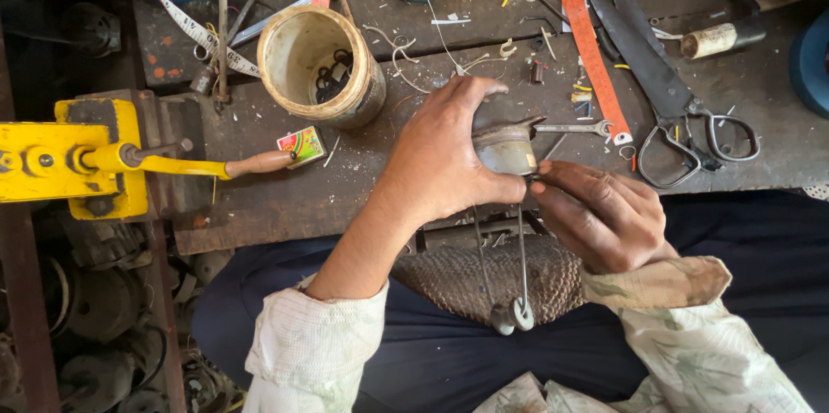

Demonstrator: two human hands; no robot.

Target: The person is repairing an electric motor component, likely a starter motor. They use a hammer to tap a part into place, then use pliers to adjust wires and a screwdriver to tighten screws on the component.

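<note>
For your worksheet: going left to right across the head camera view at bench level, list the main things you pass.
Yellow vise → matchbox → round tub → left hand → metal part → small spanner → orange strap → big shears

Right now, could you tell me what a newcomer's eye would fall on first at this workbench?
At centre, the left hand grips a small grey metal part while the right hand pinches at its lower edge, thin wires hanging below. At far left, a bright yellow vise stands out on the dark bench. Large black shears lie at upper right, and an open tin of small rings stands behind the hands.
</note>
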